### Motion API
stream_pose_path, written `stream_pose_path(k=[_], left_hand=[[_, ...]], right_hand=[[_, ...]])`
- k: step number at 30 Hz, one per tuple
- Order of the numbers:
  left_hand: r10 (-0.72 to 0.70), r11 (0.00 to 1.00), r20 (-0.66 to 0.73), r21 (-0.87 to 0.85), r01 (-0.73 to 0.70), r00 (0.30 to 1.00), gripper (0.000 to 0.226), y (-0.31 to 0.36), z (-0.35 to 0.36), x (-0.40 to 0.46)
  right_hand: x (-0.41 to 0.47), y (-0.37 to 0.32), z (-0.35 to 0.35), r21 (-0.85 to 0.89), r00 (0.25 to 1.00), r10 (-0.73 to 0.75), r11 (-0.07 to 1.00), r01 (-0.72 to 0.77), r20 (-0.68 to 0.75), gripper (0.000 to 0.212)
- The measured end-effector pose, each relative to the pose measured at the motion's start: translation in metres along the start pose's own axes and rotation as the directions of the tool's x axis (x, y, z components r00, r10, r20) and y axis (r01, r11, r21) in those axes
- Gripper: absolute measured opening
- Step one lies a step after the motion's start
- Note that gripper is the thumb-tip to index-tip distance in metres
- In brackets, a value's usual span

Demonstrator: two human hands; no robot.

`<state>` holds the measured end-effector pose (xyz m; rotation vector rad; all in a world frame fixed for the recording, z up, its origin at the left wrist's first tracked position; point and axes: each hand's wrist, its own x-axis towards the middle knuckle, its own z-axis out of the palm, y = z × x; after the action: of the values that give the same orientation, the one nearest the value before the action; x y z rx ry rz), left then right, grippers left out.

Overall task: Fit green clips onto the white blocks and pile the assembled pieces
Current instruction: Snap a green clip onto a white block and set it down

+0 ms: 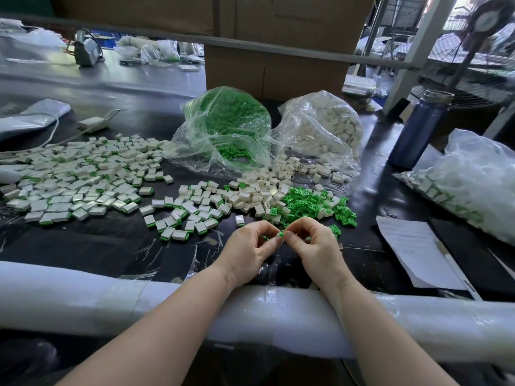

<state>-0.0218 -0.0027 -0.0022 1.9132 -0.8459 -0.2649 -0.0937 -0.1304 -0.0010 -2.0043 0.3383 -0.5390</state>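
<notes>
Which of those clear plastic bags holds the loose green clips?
The left of the two open bags at the table's middle; it shows solid green, while its neighbour holds plain white blocks.

Glossy plastic green clips point(312, 203) and white blocks point(252, 196) on a matt black table point(97, 246).

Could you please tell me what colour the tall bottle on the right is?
Dark blue bottle, seen in the head view.
</notes>
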Motion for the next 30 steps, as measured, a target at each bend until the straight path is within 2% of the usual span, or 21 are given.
stream_pose_path(k=[4, 6, 8, 13, 17, 22, 24, 27, 30], left_hand=[[-0.033, 0.999, -0.184, 0.019, 0.038, 0.982, 0.015, -0.002, 0.0, -0.001], [-0.01, 0.99, -0.312, 0.128, 0.053, 0.95, 0.021, -0.003, -0.001, 0.0], [0.002, 0.969, -0.363, 0.232, 0.089, 0.932, 0.026, -0.006, -0.002, 0.001], [-0.086, 0.872, -0.264, 0.446, 0.201, 0.961, 0.035, -0.012, 0.004, 0.005], [-0.172, 0.777, -0.295, 0.546, 0.314, 0.94, 0.035, -0.014, 0.005, 0.007], [-0.216, 0.72, -0.343, 0.576, 0.387, 0.914, 0.045, -0.015, 0.005, 0.009], [-0.196, 0.715, -0.329, 0.597, 0.364, 0.924, 0.05, -0.014, 0.004, 0.009], [-0.117, 0.725, -0.249, 0.64, 0.254, 0.961, 0.059, -0.013, 0.005, 0.008], [-0.101, 0.746, -0.141, 0.644, 0.168, 0.985, 0.064, -0.013, 0.007, 0.009]], right_hand=[[0.0, -0.001, -0.002, 0.037, 0.997, 0.008, 0.999, -0.006, -0.071, 0.015], [0.0, -0.001, -0.002, 0.03, 0.997, 0.018, 0.999, -0.016, -0.069, 0.014], [-0.001, -0.001, -0.002, 0.004, 0.997, 0.019, 1.0, -0.019, -0.068, 0.013], [-0.002, -0.002, -0.002, -0.011, 0.997, 0.026, 1.0, -0.027, -0.069, 0.014], [-0.002, -0.002, -0.002, -0.013, 0.997, 0.019, 1.0, -0.02, -0.078, 0.017], [0.0, 0.003, -0.002, -0.081, 0.992, 0.046, 0.995, -0.055, -0.116, 0.014], [0.001, 0.004, -0.002, -0.127, 0.987, 0.053, 0.989, -0.073, -0.154, 0.014], [0.003, 0.004, -0.003, -0.218, 0.965, 0.052, 0.97, -0.11, -0.258, 0.007], [0.004, 0.007, -0.007, -0.316, 0.916, 0.111, 0.917, -0.244, -0.386, 0.011]])
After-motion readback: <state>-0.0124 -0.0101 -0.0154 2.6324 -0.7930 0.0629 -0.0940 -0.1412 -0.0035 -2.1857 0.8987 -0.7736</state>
